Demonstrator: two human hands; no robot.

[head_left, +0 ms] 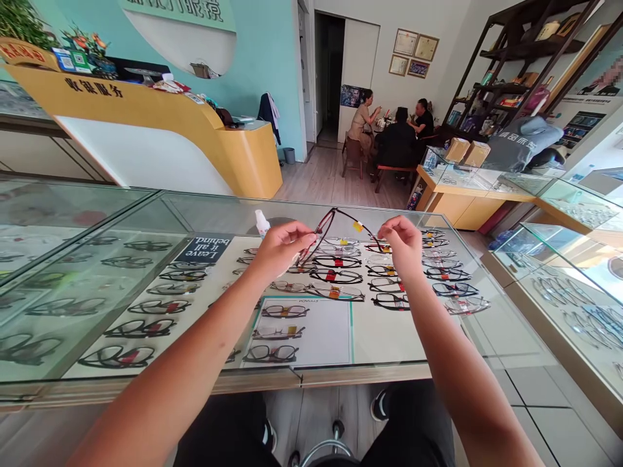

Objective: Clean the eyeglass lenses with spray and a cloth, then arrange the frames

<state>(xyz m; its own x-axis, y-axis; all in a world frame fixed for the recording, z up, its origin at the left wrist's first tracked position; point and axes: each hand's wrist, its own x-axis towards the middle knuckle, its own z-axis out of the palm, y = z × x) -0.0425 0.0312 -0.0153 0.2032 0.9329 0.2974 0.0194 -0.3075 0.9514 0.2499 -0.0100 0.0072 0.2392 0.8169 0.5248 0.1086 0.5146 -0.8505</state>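
A pair of dark eyeglasses [325, 224] with a yellow tag is held up above the glass top of a display case [292, 375]. My left hand [286, 251] is closed, its thumb and fingers pinching the glasses on their left side. With its fingertips together, my right hand [403, 245] grips the end of the temple arm that slopes down to the right. Just behind my left hand stands a small white bottle [261, 222], its lower part hidden by the hand. Rows of eyeglasses [335, 276], several with red or yellow tags, lie under the glass below both hands.
A yellow counter [253, 159] stands at the far left. Further display cases [574, 259] run along the right. Three people [400, 139] sit around a table at the back, near dark shelves [511, 71]. A stool's metal base [335, 447] shows between my legs.
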